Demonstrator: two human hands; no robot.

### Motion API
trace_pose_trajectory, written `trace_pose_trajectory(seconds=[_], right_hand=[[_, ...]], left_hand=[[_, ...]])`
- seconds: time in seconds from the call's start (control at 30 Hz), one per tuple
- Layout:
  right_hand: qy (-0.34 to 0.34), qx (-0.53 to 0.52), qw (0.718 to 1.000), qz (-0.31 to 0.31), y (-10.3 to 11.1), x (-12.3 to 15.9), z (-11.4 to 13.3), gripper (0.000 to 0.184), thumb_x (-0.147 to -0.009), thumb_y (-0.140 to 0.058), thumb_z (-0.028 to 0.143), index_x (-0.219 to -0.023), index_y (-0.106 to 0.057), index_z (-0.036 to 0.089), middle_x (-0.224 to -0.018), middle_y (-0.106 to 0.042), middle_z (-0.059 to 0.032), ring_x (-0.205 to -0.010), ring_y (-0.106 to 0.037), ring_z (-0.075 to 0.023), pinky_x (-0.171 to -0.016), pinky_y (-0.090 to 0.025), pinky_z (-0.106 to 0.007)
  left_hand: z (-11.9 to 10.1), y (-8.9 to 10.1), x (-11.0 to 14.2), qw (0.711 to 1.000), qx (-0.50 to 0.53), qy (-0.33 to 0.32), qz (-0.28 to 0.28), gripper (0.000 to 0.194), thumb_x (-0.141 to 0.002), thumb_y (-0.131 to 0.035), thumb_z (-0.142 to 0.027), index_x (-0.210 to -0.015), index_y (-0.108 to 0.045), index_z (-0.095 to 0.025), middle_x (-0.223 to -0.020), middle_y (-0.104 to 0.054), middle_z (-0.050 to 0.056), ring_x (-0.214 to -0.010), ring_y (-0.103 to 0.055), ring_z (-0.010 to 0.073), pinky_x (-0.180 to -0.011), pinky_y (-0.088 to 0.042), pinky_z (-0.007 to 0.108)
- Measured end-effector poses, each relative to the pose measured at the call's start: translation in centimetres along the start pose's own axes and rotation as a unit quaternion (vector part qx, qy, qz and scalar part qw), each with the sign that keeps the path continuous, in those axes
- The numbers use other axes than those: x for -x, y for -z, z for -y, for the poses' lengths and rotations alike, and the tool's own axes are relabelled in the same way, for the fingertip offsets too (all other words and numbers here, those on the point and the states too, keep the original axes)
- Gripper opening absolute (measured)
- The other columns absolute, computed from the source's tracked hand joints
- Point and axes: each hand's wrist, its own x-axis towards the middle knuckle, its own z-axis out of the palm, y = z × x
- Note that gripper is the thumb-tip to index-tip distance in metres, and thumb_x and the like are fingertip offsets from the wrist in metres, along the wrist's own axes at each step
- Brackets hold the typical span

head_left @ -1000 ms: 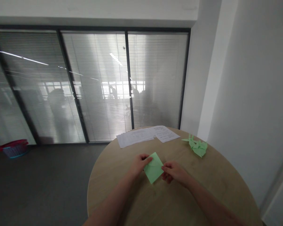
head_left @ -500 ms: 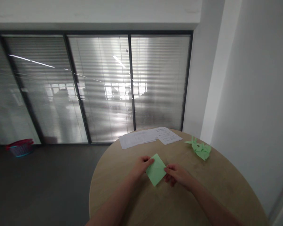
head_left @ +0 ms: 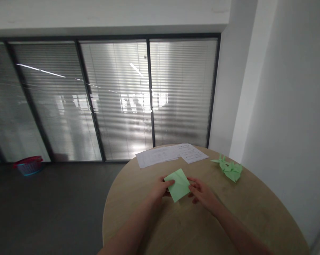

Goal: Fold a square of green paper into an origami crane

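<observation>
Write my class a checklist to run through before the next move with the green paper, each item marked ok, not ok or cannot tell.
1. Left hand holds the green paper: ok, thumb on top at its left side.
2. Right hand is at the paper's right corner: ok; whether it pinches firmly: cannot tell.
3. Paper lies flat on the table: not ok, left fingers show under its edge.
4. White printed sheets are apart from the hands: ok, near the table's far edge.
5. Folded green pieces are apart from the hands: ok, off to the right.
6. Paper's layers are aligned: cannot tell, too small.
</observation>
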Motion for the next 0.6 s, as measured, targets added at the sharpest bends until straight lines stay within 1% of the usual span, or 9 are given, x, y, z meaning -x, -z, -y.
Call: trace_pose_trajectory(seconds=[0.07,0.1,0.2,0.27,0.33,0.4,0.43,0.5,0.6], right_hand=[[0.045,0.024,0.998,-0.043,0.2,0.0,0.0,0.061,-0.084,-0.060,0.045,-0.139,-0.047,0.024,-0.126,-0.062,-0.0128,-0.093,-0.068,-0.0213,-0.066,-0.058,-0.031],[0.071,0.046,0.994,-0.066,0.4,0.0,0.0,0.057,-0.085,-0.060,0.041,-0.138,-0.049,0.025,-0.132,-0.058,-0.0131,-0.102,-0.067,-0.0225,-0.074,-0.058,-0.034],[0.157,0.118,0.977,-0.087,0.6,0.2,0.2,0.038,-0.086,-0.060,0.032,-0.124,-0.063,0.028,-0.142,-0.051,-0.0104,-0.123,-0.056,-0.0264,-0.088,-0.056,-0.039],[0.173,0.123,0.973,-0.086,0.5,0.2,0.2,0.034,-0.085,-0.061,0.032,-0.119,-0.065,0.028,-0.145,-0.049,-0.0096,-0.129,-0.052,-0.0279,-0.089,-0.056,-0.040],[0.135,0.071,0.984,-0.092,0.3,0.2,0.3,0.049,-0.083,-0.066,0.036,-0.131,-0.057,0.028,-0.143,-0.050,-0.0122,-0.124,-0.056,-0.0281,-0.087,-0.056,-0.040],[0.067,-0.014,0.995,-0.078,0.1,0.2,0.5,0.075,-0.079,-0.071,0.041,-0.145,-0.039,0.027,-0.133,-0.058,-0.0147,-0.110,-0.064,-0.0270,-0.082,-0.057,-0.040],[0.035,-0.052,0.996,-0.059,0.0,0.2,0.6,0.083,-0.078,-0.073,0.044,-0.148,-0.033,0.025,-0.124,-0.063,-0.0140,-0.102,-0.067,-0.0258,-0.078,-0.058,-0.039],[-0.014,-0.097,0.995,-0.015,0.1,0.4,1.0,0.083,-0.075,-0.075,0.048,-0.145,-0.038,0.023,-0.104,-0.069,-0.0095,-0.089,-0.069,-0.0234,-0.071,-0.057,-0.035],[-0.046,-0.113,0.992,0.021,0.2,0.8,1.6,0.062,-0.072,-0.079,0.053,-0.121,-0.060,0.019,-0.086,-0.069,-0.0048,-0.077,-0.066,-0.0193,-0.062,-0.053,-0.028]], left_hand=[[-0.1,0.0,0.0,1.000,-0.001,0.003,-0.003,0.040,-0.071,-0.076,-0.033,-0.104,-0.067,-0.012,-0.097,-0.074,0.013,-0.077,-0.070,0.0242,-0.064,-0.057,0.035],[-0.2,-0.1,0.0,1.000,-0.001,0.004,-0.001,0.038,-0.072,-0.075,-0.032,-0.104,-0.067,-0.013,-0.098,-0.074,0.013,-0.078,-0.070,0.0241,-0.065,-0.057,0.034],[-0.3,-0.1,0.0,1.000,-0.004,0.006,0.006,0.036,-0.074,-0.074,-0.031,-0.105,-0.068,-0.014,-0.102,-0.074,0.012,-0.082,-0.070,0.0240,-0.067,-0.056,0.034],[-0.4,-0.2,0.1,1.000,-0.008,0.010,0.013,0.035,-0.074,-0.074,-0.030,-0.105,-0.068,-0.014,-0.102,-0.074,0.012,-0.083,-0.069,0.0241,-0.068,-0.056,0.034],[-0.4,-0.2,0.3,0.999,-0.022,0.012,0.029,0.034,-0.073,-0.075,-0.029,-0.103,-0.070,-0.013,-0.101,-0.074,0.013,-0.082,-0.069,0.0242,-0.068,-0.055,0.034],[-0.4,-0.2,0.5,0.998,-0.039,0.011,0.052,0.034,-0.072,-0.077,-0.029,-0.100,-0.071,-0.011,-0.097,-0.075,0.013,-0.080,-0.069,0.0241,-0.069,-0.054,0.034],[-0.4,-0.2,0.7,0.997,-0.047,0.008,0.065,0.034,-0.071,-0.077,-0.029,-0.100,-0.071,-0.011,-0.096,-0.075,0.013,-0.079,-0.068,0.0239,-0.069,-0.053,0.033],[-0.4,-0.3,0.9,0.994,-0.063,-0.004,0.087,0.034,-0.070,-0.078,-0.030,-0.097,-0.072,-0.010,-0.094,-0.075,0.013,-0.077,-0.068,0.0236,-0.068,-0.051,0.032],[-0.2,-0.3,0.9,0.991,-0.083,-0.023,0.100,0.034,-0.068,-0.079,-0.034,-0.091,-0.073,-0.010,-0.091,-0.075,0.012,-0.075,-0.067,0.0231,-0.067,-0.049,0.031]])
